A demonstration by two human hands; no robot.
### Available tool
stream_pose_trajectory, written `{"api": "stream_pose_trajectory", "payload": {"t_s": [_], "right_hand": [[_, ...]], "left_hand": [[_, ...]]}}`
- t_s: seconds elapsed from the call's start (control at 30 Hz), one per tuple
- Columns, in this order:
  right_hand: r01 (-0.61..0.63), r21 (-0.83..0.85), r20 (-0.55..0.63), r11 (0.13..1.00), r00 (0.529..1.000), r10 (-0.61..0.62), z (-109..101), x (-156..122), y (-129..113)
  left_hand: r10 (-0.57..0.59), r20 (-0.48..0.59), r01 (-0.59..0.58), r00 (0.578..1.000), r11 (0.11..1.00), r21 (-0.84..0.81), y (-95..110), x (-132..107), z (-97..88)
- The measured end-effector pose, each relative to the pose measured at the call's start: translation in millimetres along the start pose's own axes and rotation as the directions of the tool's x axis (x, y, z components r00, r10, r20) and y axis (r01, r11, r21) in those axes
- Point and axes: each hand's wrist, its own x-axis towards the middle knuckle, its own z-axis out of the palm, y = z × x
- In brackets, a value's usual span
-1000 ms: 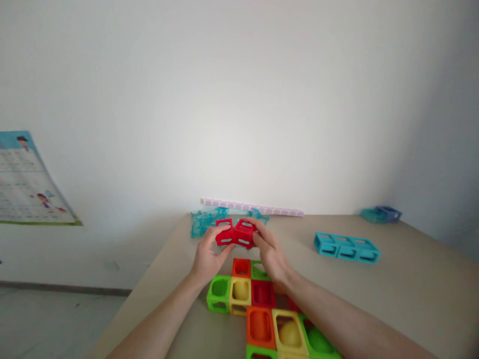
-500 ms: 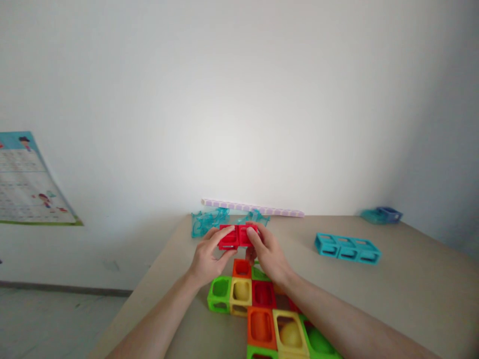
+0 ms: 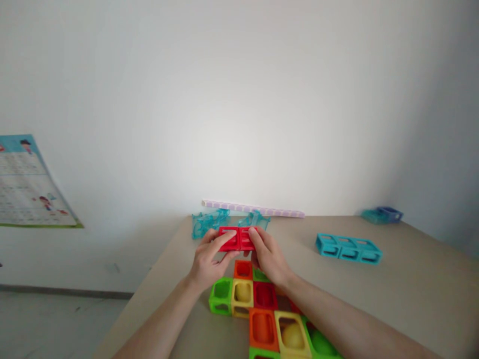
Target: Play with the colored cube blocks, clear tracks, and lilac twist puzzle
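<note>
Both my hands hold a pair of joined red cube blocks [image 3: 236, 239] just above the table. My left hand [image 3: 207, 260] grips the left red cube, fingers wrapped over its top. The right red cube sits in my right hand [image 3: 267, 258], fingers closed over it. The two cubes sit side by side in a straight line. Right below them lies a flat assembly of coloured cube blocks [image 3: 262, 313] in green, yellow, orange and red, some with balls inside.
The beige table [image 3: 392, 294] meets the white wall. Clear teal pieces [image 3: 209, 222] lie just behind my hands. A purple strip [image 3: 254, 208] lies along the wall. A row of three blue cubes [image 3: 349, 248] lies to the right, more blue pieces [image 3: 382, 215] in the far corner.
The two red cubes were angled apart a second ago; now they are pressed together in a straight pair. My hands have barely shifted.
</note>
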Motion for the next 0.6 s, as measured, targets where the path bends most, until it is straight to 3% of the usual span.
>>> {"api": "stream_pose_trajectory", "payload": {"t_s": [0.6], "right_hand": [[-0.047,0.009,0.010,0.999,0.999,0.046,2.4,-0.1,2.6]], "left_hand": [[0.148,0.029,-0.149,0.989,0.987,0.061,-1.0,2.6,-4.5]]}}
